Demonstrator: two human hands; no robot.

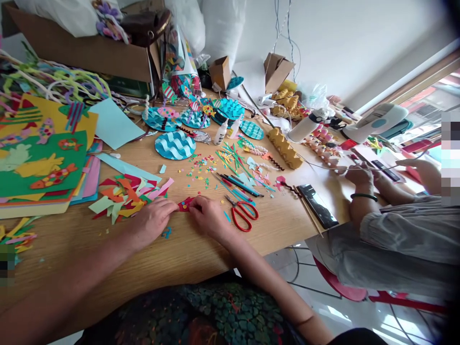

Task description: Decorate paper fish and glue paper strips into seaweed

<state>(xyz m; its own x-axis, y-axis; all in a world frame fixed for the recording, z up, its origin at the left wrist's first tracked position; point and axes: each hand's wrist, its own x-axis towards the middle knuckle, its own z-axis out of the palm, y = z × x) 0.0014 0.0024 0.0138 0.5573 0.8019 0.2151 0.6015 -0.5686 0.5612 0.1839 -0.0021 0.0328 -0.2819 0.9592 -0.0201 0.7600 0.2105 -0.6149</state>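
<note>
Holding a red paper piece flat, just inside the near edge of the table; gripping its left end with the closed fingertips of the left hand, its right end with the curled, closed thumb and finger of the right hand. Cannot tell whether anything else sits under those fingers. Already bearing several small dots, so by judgement partly decorated; cannot tell how many more to add. Done, by the look of them: at least three spotted paper fish on the green sheet, to the left and back from the near edge. Left over: loose dots toward the far edge, too small to count. Counting further: one red-handled pair of scissors, right of the right hand; one small blue cut-out close to the near edge; two glue bottles nearer the far edge; at least six blue discs around and beyond; paper scraps past counting.
</note>
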